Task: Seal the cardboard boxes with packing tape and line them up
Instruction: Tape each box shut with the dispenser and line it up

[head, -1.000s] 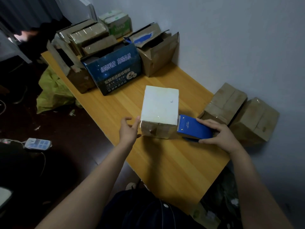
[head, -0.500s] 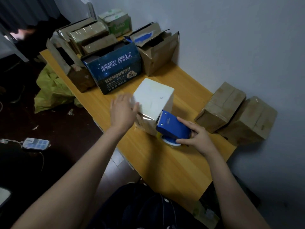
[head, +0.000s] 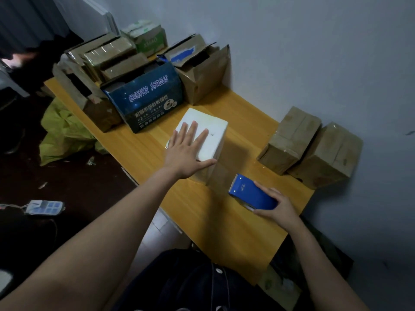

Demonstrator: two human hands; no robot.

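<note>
Two taped brown boxes at the wall: left taped box (head: 289, 140), right taped box (head: 332, 153). One white-topped box (head: 215, 142). One dark blue printed box (head: 146, 97). One open brown box (head: 202, 70). One green-and-white box (head: 146, 38). Further brown cartons (head: 107, 55) at the surface's far end, number unclear. One blue tape dispenser (head: 251, 191). Two hands: left hand (head: 184, 153), right hand (head: 280, 209). On the floor, one yellow-green bag (head: 62, 133) and one power strip (head: 43, 207).
</note>
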